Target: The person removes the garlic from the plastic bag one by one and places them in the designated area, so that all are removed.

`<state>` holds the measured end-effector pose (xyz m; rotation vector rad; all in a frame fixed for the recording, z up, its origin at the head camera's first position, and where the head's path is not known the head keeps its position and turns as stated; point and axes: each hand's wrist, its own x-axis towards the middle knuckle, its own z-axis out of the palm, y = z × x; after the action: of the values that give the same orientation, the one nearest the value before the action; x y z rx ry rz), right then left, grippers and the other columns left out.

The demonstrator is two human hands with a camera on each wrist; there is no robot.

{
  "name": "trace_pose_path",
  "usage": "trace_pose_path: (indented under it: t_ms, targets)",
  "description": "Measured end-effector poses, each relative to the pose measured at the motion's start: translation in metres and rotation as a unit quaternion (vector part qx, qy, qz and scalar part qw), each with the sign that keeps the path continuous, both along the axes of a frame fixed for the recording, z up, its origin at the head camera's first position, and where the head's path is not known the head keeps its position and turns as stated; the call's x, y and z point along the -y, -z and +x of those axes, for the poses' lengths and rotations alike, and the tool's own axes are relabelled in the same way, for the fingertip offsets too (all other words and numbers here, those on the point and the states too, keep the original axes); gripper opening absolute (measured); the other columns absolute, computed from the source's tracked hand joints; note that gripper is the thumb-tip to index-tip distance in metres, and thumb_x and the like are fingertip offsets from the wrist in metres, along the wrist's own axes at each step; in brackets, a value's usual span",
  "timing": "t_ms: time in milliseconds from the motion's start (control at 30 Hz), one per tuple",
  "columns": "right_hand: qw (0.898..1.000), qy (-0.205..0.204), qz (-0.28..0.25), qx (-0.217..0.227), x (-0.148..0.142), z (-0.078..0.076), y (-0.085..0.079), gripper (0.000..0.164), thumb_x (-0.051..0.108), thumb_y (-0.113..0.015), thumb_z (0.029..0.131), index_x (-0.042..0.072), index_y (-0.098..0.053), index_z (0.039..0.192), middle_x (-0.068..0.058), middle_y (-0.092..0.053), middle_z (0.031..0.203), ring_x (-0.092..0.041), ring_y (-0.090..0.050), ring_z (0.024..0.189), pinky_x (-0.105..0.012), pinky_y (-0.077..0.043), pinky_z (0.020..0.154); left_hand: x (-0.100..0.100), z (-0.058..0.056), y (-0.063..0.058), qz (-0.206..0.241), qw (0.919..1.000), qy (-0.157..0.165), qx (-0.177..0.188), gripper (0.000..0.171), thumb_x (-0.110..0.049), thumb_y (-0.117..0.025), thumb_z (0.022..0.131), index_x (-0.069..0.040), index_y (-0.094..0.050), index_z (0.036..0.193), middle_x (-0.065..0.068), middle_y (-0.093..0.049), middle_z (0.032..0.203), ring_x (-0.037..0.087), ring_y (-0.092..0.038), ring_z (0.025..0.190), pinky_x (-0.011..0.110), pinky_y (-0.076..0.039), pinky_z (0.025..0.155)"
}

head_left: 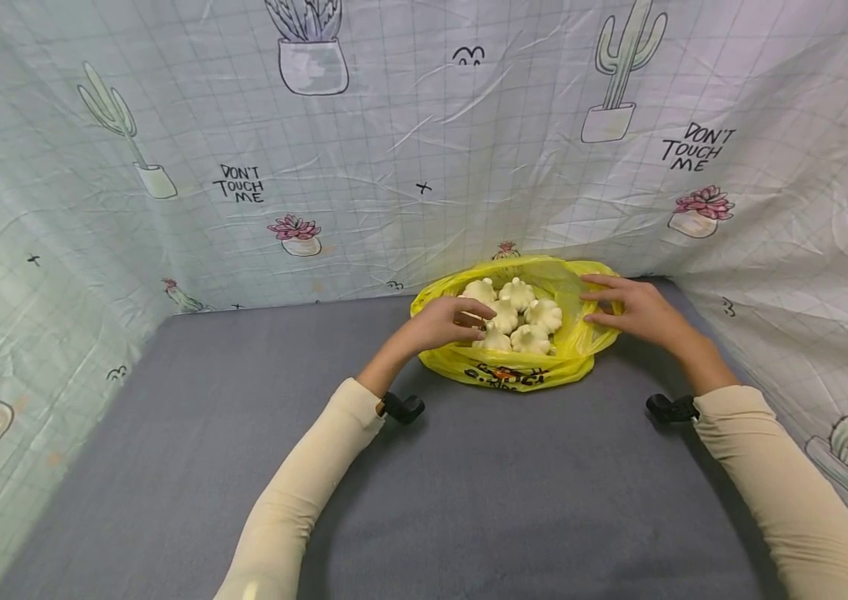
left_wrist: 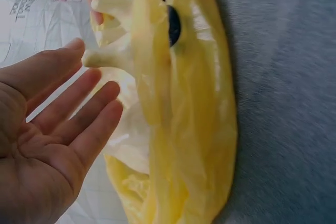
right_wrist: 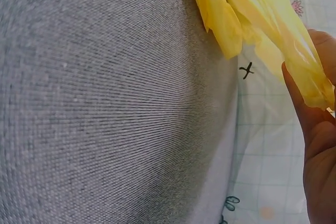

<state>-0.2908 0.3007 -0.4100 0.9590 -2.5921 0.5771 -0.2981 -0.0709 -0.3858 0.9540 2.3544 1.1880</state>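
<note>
A yellow plastic bag (head_left: 581,364) lies with its mouth spread wide near the back of the table. Inside sit several pale, scalloped pattypan squashes (head_left: 531,339) with short stems. My left hand (head_left: 448,322) reaches over the bag's left side, fingers loosely bent and apart. In the left wrist view, its thumb tip comes right up to a squash stem (left_wrist: 107,59), and nothing lies in the palm. At the opposite side, my right hand (head_left: 637,310) pinches the bag's edge between thumb and fingers, as the right wrist view shows with the gathered plastic (right_wrist: 299,72).
A grey cloth-covered table (head_left: 244,433) stretches in front of and to the left of the bag. Behind it and along the sides hangs a cactus-print curtain (head_left: 364,167), close to the bag's back rim. Each wrist carries a black strap mount (head_left: 403,408).
</note>
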Motion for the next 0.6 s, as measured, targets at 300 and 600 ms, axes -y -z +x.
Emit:
trace_pose_path:
  t_ms: [300,600]
  targets:
    - [1.0,0.002,-0.008,0.003,0.002,0.001,-0.002,0.037,0.014,-0.083,0.085,0.004,-0.076,0.119,-0.018,-0.061,0.139,0.003,-0.046,0.057,-0.025,-0.043,0.054,-0.005,-0.012,-0.001,0.011,0.9974,0.004,0.071,0.037,-0.009,-0.069,0.098,-0.002,-0.065,0.134,0.012,-0.067,0.131,0.029,-0.069,0.108,0.05,-0.056,0.09]
    - [1.0,0.005,-0.009,0.003,0.003,0.002,-0.003,0.036,0.014,-0.083,0.085,0.004,-0.076,0.119,-0.018,-0.061,0.139,0.002,-0.048,0.058,-0.025,-0.044,0.054,-0.008,-0.014,0.002,0.05,0.9942,-0.014,0.094,0.032,-0.007,-0.071,0.096,0.0,-0.069,0.128,0.01,-0.071,0.123,0.025,-0.069,0.104,0.053,-0.054,0.09]
